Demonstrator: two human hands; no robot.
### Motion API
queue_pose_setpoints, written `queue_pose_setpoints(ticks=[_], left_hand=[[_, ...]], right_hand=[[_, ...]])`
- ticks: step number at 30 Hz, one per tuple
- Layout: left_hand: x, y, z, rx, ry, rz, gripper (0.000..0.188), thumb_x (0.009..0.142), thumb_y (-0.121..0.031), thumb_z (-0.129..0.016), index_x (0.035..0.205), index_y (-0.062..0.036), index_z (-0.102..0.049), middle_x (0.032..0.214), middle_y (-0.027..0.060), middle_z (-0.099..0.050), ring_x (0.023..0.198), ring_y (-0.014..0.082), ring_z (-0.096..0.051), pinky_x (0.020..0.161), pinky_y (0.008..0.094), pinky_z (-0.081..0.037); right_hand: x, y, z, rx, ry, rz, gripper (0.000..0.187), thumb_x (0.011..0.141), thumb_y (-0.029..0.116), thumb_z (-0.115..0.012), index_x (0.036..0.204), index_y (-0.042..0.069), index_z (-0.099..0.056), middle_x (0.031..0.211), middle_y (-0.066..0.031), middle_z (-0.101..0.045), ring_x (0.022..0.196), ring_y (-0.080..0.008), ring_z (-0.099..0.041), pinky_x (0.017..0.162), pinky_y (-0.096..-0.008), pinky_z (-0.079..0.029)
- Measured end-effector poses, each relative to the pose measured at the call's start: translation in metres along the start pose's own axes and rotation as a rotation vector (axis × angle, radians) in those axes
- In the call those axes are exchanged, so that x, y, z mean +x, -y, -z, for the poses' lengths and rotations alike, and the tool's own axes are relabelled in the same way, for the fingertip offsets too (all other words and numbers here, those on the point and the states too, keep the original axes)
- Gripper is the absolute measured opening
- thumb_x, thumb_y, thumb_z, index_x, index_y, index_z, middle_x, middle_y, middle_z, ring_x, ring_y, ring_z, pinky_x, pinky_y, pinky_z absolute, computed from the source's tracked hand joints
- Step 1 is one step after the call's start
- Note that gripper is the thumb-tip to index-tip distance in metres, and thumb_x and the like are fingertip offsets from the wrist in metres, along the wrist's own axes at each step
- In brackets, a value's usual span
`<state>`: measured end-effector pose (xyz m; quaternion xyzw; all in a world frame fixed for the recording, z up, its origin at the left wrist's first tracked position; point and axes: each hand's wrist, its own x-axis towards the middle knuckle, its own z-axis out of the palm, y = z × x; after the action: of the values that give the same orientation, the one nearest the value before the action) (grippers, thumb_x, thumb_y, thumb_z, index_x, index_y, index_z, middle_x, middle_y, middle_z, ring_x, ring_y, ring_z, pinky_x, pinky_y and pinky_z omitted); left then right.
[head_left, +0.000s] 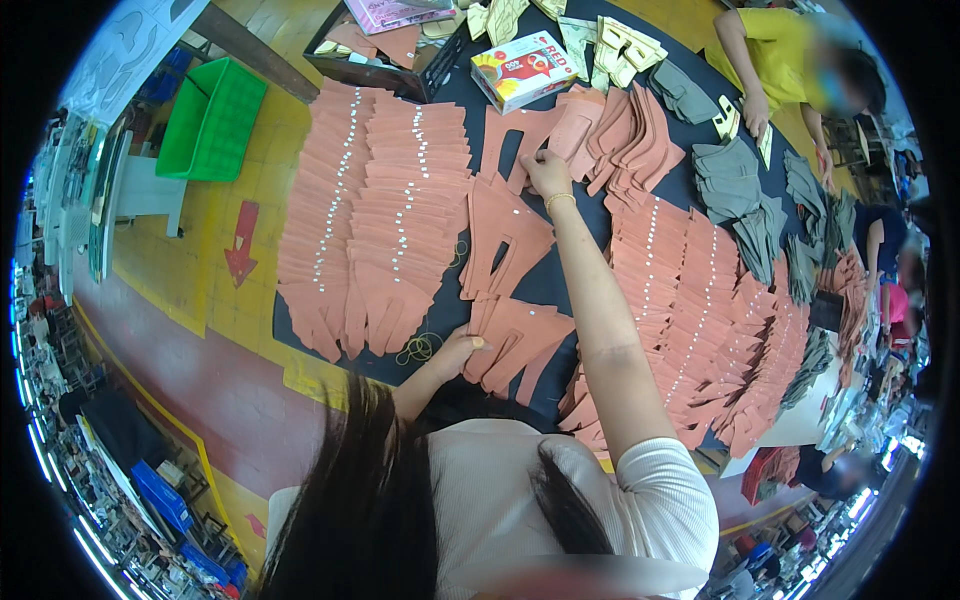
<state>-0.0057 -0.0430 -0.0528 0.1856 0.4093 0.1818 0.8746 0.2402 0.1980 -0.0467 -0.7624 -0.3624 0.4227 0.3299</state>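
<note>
My right hand [548, 175] reaches to the far middle of the dark table, fingers pinched at the edge of a salmon cut piece [575, 130] with a slot in it. Closer to me, my left hand [460, 354] grips the left edge of a small stack of salmon cut pieces [520, 335], thumb on top. Between the hands lies another fanned stack of slotted salmon pieces [485, 235]. Curved salmon pieces [640, 135] overlap in a pile just right of my right hand. The fingertips under the pieces are hidden.
Long overlapping rows of salmon pieces with white marks lie left [370, 200] and right [660, 290]. Behind stand a printed box [525, 70] and a dark tray [430, 75]. Grey pieces [725, 180] lie near a co-worker in yellow [775, 50]. A green bin [210, 120] is at left.
</note>
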Motion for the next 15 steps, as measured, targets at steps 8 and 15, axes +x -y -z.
queue_pose_setpoints(ticks=[8, 15], left_hand=[[-0.001, -0.004, -0.002, 0.014, -0.045, 0.05, 0.05, 0.079, 0.0, -0.058, 0.129, 0.0016, -0.051, 0.12, 0.0096, -0.06, 0.109, 0.0188, -0.059, 0.095, 0.0324, -0.047], [0.0, -0.002, -0.001, -0.02, -0.027, 0.038, 0.049, 0.078, 0.0, -0.059, 0.127, 0.0014, -0.052, 0.119, 0.0091, -0.061, 0.108, 0.0191, -0.059, 0.095, 0.0321, -0.047]], right_hand=[[0.016, 0.005, 0.0, -0.053, 0.0, -0.03, 0.037, 0.089, 0.03, -0.063, 0.1, -0.005, -0.064, 0.079, -0.0112, -0.068, 0.062, -0.018, -0.067, 0.054, -0.0293, -0.057], [0.022, 0.0, -0.002, 0.058, -0.047, -0.027, 0.033, 0.087, 0.028, -0.062, 0.09, -0.005, -0.066, 0.063, -0.0125, -0.065, 0.052, -0.0211, -0.066, 0.054, -0.0326, -0.055]])
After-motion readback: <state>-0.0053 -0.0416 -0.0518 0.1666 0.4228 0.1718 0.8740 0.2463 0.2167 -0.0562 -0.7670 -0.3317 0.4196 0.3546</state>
